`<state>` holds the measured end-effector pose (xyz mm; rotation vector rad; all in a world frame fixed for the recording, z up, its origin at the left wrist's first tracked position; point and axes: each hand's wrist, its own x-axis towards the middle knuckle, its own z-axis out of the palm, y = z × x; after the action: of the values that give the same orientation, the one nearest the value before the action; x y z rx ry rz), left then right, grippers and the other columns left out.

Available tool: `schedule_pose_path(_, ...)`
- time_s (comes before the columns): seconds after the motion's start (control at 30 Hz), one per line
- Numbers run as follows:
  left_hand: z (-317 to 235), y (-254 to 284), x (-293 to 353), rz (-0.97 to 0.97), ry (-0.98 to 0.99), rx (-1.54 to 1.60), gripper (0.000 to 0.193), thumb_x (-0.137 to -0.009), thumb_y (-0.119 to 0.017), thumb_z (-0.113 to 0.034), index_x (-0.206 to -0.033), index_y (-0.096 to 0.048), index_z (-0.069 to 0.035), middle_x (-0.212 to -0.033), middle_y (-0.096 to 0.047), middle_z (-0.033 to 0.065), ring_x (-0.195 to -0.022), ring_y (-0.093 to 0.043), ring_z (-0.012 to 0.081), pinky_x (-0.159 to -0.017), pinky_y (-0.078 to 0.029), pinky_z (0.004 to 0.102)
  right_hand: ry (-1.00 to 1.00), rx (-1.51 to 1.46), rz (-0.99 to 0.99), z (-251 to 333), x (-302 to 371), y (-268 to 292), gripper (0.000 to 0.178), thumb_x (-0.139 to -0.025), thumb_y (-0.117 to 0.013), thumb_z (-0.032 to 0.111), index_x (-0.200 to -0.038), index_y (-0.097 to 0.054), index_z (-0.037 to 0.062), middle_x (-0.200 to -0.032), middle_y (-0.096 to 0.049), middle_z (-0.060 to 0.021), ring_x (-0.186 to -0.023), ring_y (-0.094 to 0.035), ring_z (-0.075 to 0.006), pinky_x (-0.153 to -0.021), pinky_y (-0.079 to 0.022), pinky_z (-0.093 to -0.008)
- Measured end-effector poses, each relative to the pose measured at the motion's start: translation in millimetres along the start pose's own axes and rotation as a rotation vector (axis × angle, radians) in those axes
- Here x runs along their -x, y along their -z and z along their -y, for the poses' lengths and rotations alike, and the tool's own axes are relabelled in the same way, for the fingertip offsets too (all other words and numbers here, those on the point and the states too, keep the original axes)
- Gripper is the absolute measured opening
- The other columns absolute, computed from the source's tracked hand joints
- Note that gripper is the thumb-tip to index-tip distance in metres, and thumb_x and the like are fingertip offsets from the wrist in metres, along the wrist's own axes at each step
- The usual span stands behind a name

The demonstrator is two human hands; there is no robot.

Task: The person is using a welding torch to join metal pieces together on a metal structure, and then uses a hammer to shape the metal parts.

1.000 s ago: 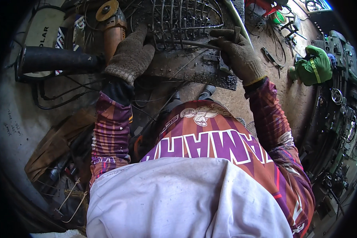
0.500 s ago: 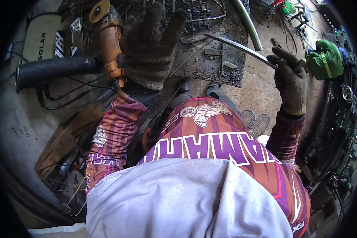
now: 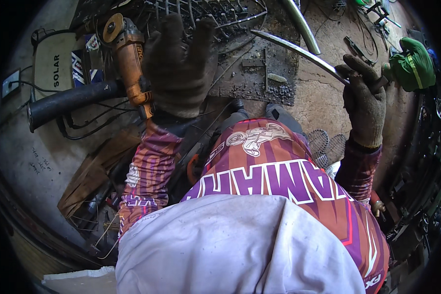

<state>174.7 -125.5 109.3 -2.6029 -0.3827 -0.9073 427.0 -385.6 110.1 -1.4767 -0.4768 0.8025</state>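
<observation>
Above plate (image 3: 252,84): swung right hand (image 3: 366,105), gripping bar (image 3: 300,52), off grate (image 3: 244,20) toward two o'clock; spread left hand (image 3: 178,73), eleven; likely paused.

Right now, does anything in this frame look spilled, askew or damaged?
Yes: dark crumbs lie scattered across the near right corner of the dark plate, looking like loose debris. The metal bar in the right hand also looks curved, though fisheye distortion may exaggerate it.

Slanted metal bar (image 3: 306,55) in right hand (image 3: 366,105)
</observation>
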Motion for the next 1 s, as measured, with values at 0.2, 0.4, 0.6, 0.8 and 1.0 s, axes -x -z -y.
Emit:
schedule_pose_path(0.2,14,64,12,-0.163,0.328,0.164,0.070,-0.082,-0.085,-0.019,-0.141,-0.050,-0.006,-0.130,-0.056,0.0152,-0.095,-0.064,0.0250,-0.080,-0.054,0.0346,0.013,0.015,0.007,2,15,-7,0.038,-0.098,-0.061,0.017,-0.130,-0.063,-0.0029,-0.105,-0.073,-0.0181,-0.053,-0.046,-0.0029,-0.044,-0.034,-0.0184)
schedule_pose_path(0.4,-14,103,36,0.436,0.853,0.913,0.035,-0.096,-0.073,-0.019,-0.122,-0.062,0.002,-0.099,-0.069,0.0124,-0.083,-0.071,0.0199,-0.072,-0.058,0.0295,-0.160,-0.057,0.142,0,61,-52,0.032,-0.098,-0.060,0.012,-0.126,-0.065,-0.0016,-0.108,-0.074,-0.0133,-0.058,-0.055,-0.0061,-0.051,-0.045,-0.0213)
schedule_pose_path(0.6,-46,103,29,0.752,0.623,1.299,0.064,-0.087,-0.081,-0.037,-0.131,-0.057,0.002,-0.115,-0.066,0.0213,-0.103,-0.070,0.0298,-0.084,-0.058,0.0404,0.110,0.024,0.314,-10,96,-109,0.029,-0.095,-0.061,0.004,-0.123,-0.068,-0.0012,-0.130,-0.060,-0.0186,-0.096,-0.068,-0.0188,-0.078,-0.057,-0.0306)
schedule_pose_path(0.8,-41,128,51,0.708,0.600,1.374,0.108,-0.084,-0.081,-0.051,-0.158,-0.021,-0.001,-0.141,-0.051,0.0255,-0.128,-0.058,0.0350,-0.105,-0.052,0.0430,0.455,0.396,0.533,11,104,-165,0.053,-0.086,-0.077,0.035,-0.128,-0.066,0.0047,-0.130,-0.061,-0.0254,-0.114,-0.067,-0.0360,-0.093,-0.057,-0.0439)
schedule_pose_path(1.0,-25,148,88,0.481,1.192,2.005,0.081,-0.094,-0.075,-0.032,-0.153,-0.032,0.002,-0.143,-0.052,0.0204,-0.123,-0.059,0.0251,-0.110,-0.046,0.0391,0.480,0.397,0.710,18,106,-200,0.056,-0.085,-0.075,0.025,-0.134,-0.059,0.0030,-0.130,-0.061,-0.0245,-0.106,-0.070,-0.0364,-0.088,-0.059,-0.0420)
